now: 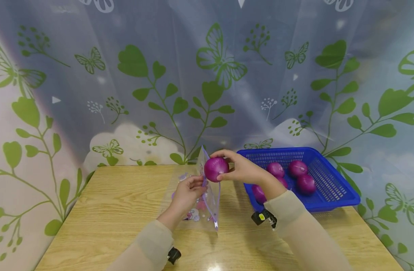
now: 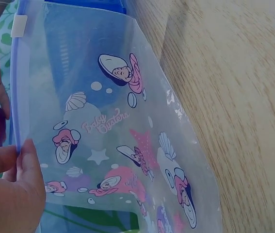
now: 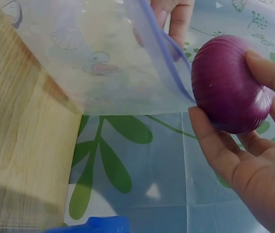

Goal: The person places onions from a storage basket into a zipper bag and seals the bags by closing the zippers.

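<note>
A red onion (image 1: 216, 169) is gripped by my right hand (image 1: 242, 171), its fingers and thumb around the bulb, right at the mouth of a clear zip bag (image 2: 103, 116). The bag has a purple zip edge, a white slider and printed pink cartoon oysters. My left hand (image 1: 187, 197) pinches the zip edge between thumb and fingers and holds the bag upright over the table. In the right wrist view the onion (image 3: 229, 85) overlaps the purple rim (image 3: 169, 63), and the mouth stands parted there.
A blue plastic basket (image 1: 342, 197) stands at the right on the wooden table (image 1: 101, 210), with several red onions (image 1: 306, 183) in it. My right forearm passes over its near left corner. Behind the table hangs a curtain (image 1: 173, 30) printed with green leaves and butterflies.
</note>
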Demonstrator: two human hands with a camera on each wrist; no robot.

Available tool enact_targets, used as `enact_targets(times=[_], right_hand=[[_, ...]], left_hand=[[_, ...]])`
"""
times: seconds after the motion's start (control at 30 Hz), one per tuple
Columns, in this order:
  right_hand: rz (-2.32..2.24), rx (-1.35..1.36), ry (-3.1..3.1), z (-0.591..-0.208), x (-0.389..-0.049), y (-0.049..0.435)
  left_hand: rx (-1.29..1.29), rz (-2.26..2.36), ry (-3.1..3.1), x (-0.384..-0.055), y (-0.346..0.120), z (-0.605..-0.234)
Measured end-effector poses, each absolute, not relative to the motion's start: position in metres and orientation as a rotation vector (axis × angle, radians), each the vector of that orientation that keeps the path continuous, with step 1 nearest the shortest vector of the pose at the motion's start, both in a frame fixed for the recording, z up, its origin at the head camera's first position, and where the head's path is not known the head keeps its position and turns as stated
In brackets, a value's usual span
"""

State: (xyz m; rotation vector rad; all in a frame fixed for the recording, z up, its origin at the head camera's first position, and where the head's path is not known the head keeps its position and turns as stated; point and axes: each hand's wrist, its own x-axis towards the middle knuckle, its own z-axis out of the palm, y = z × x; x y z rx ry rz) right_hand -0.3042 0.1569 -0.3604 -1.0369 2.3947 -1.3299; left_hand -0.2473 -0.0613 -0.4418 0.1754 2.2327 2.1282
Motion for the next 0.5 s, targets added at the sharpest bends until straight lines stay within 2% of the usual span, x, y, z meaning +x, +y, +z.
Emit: enact_targets(times=[0.5], right_hand=[[-1.112,-1.048,2.63,-0.3651,-0.3029,0.1575]], left_hand=[[0.149,2.149,2.2,-0.2458,-0.0634,-0.4396]])
